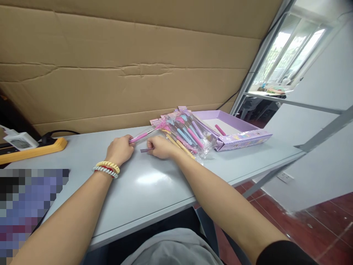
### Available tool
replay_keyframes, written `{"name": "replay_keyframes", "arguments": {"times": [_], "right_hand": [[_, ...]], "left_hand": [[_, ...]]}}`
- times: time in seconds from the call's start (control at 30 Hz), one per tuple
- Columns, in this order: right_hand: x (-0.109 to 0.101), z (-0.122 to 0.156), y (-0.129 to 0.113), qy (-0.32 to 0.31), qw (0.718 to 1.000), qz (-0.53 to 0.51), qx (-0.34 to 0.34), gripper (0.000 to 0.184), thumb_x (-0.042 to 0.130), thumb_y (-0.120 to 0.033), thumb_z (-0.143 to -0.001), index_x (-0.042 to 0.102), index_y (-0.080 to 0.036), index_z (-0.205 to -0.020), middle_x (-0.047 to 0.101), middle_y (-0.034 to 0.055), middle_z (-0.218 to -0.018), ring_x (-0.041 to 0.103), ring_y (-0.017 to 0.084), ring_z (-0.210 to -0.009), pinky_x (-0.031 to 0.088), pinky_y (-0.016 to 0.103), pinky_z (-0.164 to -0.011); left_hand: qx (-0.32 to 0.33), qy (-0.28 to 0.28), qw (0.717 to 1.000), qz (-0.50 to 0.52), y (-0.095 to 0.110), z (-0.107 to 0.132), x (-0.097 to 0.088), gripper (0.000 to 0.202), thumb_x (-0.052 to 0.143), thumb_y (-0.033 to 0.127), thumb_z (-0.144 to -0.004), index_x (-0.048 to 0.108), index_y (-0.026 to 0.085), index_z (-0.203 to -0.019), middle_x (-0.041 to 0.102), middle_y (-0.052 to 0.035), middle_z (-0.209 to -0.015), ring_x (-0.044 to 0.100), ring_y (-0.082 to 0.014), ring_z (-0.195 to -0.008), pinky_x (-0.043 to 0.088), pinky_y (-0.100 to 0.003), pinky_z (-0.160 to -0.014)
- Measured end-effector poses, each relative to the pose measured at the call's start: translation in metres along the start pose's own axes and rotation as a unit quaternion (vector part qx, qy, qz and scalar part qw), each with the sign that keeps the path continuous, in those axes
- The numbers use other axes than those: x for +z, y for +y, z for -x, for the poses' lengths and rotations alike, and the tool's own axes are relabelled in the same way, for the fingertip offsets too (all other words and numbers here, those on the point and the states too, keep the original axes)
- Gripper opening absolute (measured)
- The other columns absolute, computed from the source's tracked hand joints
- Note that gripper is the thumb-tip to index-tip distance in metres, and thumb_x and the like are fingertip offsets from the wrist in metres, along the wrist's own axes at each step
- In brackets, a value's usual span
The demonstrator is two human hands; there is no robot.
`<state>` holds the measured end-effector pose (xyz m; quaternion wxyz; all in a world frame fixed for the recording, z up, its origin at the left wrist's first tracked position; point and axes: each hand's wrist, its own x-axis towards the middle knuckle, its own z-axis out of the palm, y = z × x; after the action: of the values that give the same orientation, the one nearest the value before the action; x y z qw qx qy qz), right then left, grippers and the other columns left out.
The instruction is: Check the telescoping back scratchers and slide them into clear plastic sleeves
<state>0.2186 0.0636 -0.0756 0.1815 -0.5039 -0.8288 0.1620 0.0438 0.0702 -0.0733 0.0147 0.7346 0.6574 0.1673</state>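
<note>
Because the left hand (120,150) is closed around the handle end of a pink stick (140,137), the far end slants up and away over the edge of the pile (183,133); that grip probably leaves most of the length free of the fingers. Just to its right, the right hand (160,148) is curled with a small flat strip (146,150) pinched in it, one end poking out toward the left hand, perhaps because a narrow thing is easiest to hold by its edge; what is printed on it is too small to tell. Both wrists are low over the table (124,198), which likely steadies them. Behind the right hand, pink, blue and yellow sticks in clear wrapping lie heaped, handles mostly toward the person, so they seem placed within short reach. The heap lies against the left side of an open purple box (245,138), whose low walls appear suited to keeping slim things together; one pink piece (220,129) lies inside. Well apart at the left, a yellow power strip (56,146) sits near the table's back edge, presumably to spare the working space.
</note>
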Motion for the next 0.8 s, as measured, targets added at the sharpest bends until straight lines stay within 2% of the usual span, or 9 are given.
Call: {"name": "replay_keyframes", "arguments": {"times": [0.1, 0.17, 0.2, 0.3, 0.4, 0.53, 0.8], "right_hand": [[0.004, -0.003, 0.002, 0.077, 0.994, -0.061, -0.041, 0.015, 0.058, -0.017, -0.070, 0.052, -0.018, -0.084, 0.057, -0.0005, -0.077, 0.051, 0.013, -0.071, 0.035, 0.022, -0.059], [0.001, -0.005, 0.003, 0.130, 0.979, -0.152, -0.047, 0.023, 0.058, -0.018, -0.070, 0.052, -0.018, -0.092, 0.057, -0.0013, -0.076, 0.051, 0.012, -0.066, 0.038, 0.022, -0.058], [-0.002, -0.005, 0.004, 0.136, 0.967, -0.211, -0.046, 0.026, 0.059, -0.019, -0.069, 0.052, -0.018, -0.094, 0.056, -0.0022, -0.072, 0.051, 0.011, -0.062, 0.038, 0.022, -0.055], [-0.019, -0.002, 0.012, 0.076, 0.922, -0.379, -0.031, 0.031, 0.061, -0.021, -0.064, 0.052, -0.017, -0.094, 0.052, -0.0050, -0.059, 0.047, 0.010, -0.047, 0.037, 0.020, -0.042], [-0.039, 0.009, 0.024, -0.006, 0.891, -0.453, 0.011, 0.032, 0.063, -0.016, -0.056, 0.056, -0.016, -0.087, 0.055, -0.0039, -0.056, 0.046, 0.008, -0.040, 0.032, 0.018, -0.033], [-0.055, 0.022, 0.035, -0.056, 0.900, -0.421, 0.100, 0.028, 0.059, -0.010, -0.053, 0.062, -0.012, -0.081, 0.059, -0.0001, -0.055, 0.050, 0.010, -0.039, 0.032, 0.017, -0.029], [-0.054, 0.023, 0.037, -0.090, 0.873, -0.454, 0.150, 0.025, 0.061, -0.012, -0.056, 0.064, -0.009, -0.080, 0.067, 0.0079, -0.064, 0.063, 0.018, -0.048, 0.044, 0.020, -0.032]], "left_hand": [[-0.007, 0.003, 1.000, -0.002, 0.000, -0.001, 0.001, 0.039, 0.042, 0.029, -0.079, 0.063, 0.021, -0.110, 0.068, -0.0140, -0.098, 0.062, -0.0321, -0.089, 0.044, -0.037, -0.071], [-0.011, 0.012, 1.000, -0.002, 0.000, -0.001, 0.001, 0.039, 0.042, 0.030, -0.080, 0.062, 0.022, -0.112, 0.068, -0.0132, -0.099, 0.062, -0.0315, -0.090, 0.044, -0.036, -0.072], [-0.010, 0.020, 1.000, 0.001, 0.000, -0.001, 0.002, 0.038, 0.042, 0.030, -0.080, 0.061, 0.022, -0.112, 0.068, -0.0129, -0.099, 0.062, -0.0313, -0.091, 0.044, -0.036, -0.072], [-0.002, 0.051, 0.999, 0.013, 0.001, -0.002, 0.001, 0.037, 0.042, 0.032, -0.082, 0.061, 0.021, -0.111, 0.069, -0.0116, -0.098, 0.062, -0.0308, -0.092, 0.044, -0.036, -0.073], [-0.006, 0.090, 0.995, 0.035, 0.002, -0.001, -0.003, 0.036, 0.042, 0.032, -0.083, 0.061, 0.020, -0.111, 0.069, -0.0105, -0.097, 0.061, -0.0301, -0.092, 0.044, -0.036, -0.074], [-0.014, 0.124, 0.990, 0.065, 0.004, 0.001, -0.007, 0.035, 0.042, 0.033, -0.084, 0.060, 0.019, -0.111, 0.068, -0.0105, -0.098, 0.061, -0.0287, -0.092, 0.044, -0.035, -0.075], [-0.011, 0.104, 0.993, 0.060, 0.003, 0.001, -0.007, 0.036, 0.042, 0.033, -0.084, 0.059, 0.018, -0.112, 0.068, -0.0118, -0.098, 0.061, -0.0306, -0.093, 0.043, -0.037, -0.074]]}}
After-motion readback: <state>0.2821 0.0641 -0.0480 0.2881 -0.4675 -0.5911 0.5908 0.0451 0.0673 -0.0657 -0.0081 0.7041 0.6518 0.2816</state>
